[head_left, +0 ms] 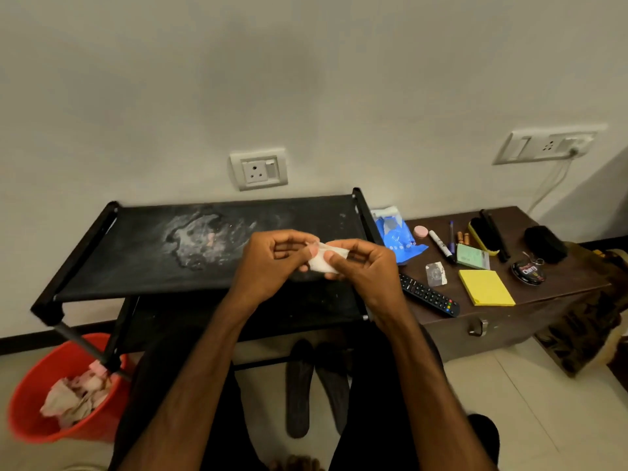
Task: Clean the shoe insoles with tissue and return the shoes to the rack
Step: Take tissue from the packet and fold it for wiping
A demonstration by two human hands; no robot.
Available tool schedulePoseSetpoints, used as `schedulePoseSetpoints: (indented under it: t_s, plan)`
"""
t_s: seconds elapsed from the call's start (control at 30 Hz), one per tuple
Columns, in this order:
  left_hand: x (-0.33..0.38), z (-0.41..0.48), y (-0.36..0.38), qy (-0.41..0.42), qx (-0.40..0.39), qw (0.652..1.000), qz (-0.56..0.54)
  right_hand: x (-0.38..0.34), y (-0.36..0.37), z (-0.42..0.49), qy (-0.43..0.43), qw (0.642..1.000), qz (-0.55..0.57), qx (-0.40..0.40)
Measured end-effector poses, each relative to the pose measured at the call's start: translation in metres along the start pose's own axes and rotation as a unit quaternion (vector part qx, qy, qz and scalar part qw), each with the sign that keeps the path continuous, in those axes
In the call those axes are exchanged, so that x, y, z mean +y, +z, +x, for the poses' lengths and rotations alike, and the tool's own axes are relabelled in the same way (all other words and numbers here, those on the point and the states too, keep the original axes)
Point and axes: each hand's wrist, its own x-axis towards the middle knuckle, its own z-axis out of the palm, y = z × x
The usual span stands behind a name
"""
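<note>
We raise both forearms over the rack point(142, 260) | left hand point(272, 263) and right hand point(363, 266) pinch one crumpled white tissue point(321, 261) | two dark flat insoles point(299, 389) on floor

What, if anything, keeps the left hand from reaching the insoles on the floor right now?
Probably little, so likely yes: the insoles lie uncovered between the person's legs. But the left hand and right hand both pinch the tissue, so it must let go first.
</note>
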Motion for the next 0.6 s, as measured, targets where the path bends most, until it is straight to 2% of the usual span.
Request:
schedulePoseSetpoints:
  t_s: [0.13, 0.23, 0.33, 0.43, 0.5, 0.57, 0.6]
  plan:
    - [0.001, -0.003, -0.001, -0.004, -0.005, 1.000, 0.012, 0.004, 0.002, -0.001, 0.004, 1.000, -0.008, 0.004]
    - [-0.002, -0.006, 0.000, 0.004, 0.007, 0.999, 0.048, 0.003, 0.002, -0.005, 0.005, 0.999, -0.027, -0.033]
    - [-0.003, -0.009, 0.002, -0.016, -0.004, 0.999, 0.051, -0.002, 0.002, -0.011, -0.008, 0.996, -0.087, -0.035]
    - [-0.004, -0.018, 0.008, -0.076, -0.064, 0.994, 0.054, 0.001, -0.006, -0.021, -0.016, 0.985, -0.170, -0.001]
    - [-0.004, -0.022, 0.012, -0.118, -0.100, 0.982, 0.113, 0.007, -0.013, -0.027, -0.016, 0.972, -0.232, 0.029]
    - [-0.005, -0.026, 0.019, -0.200, -0.173, 0.949, 0.172, 0.012, -0.020, -0.034, -0.017, 0.959, -0.275, 0.069]
    - [-0.007, -0.027, 0.024, -0.249, -0.234, 0.920, 0.192, 0.014, -0.022, -0.037, -0.020, 0.954, -0.287, 0.088]
